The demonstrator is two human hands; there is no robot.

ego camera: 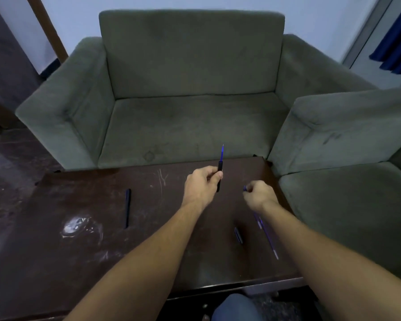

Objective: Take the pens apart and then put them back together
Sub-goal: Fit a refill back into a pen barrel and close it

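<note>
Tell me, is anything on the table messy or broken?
Nothing looks broken. The dark table has a whitish smear and pale scratches. Loose pen parts lie about: a black pen, a short piece and blue refills. That fits the job; the left hand holds a half-built pen.

Dark table (56, 262): pen (127, 208), cap (238, 235), refills (267, 237)

Pen barrel (220, 176) held upright in left hand (200, 185), refill tip above the grip. Left of grip, on table (79, 251): whole pen (127, 207). Right of grip: right hand (258, 194); nearer, pen cap (238, 235) beside loose refills (267, 237); armchair (188, 89) behind the table.
</note>
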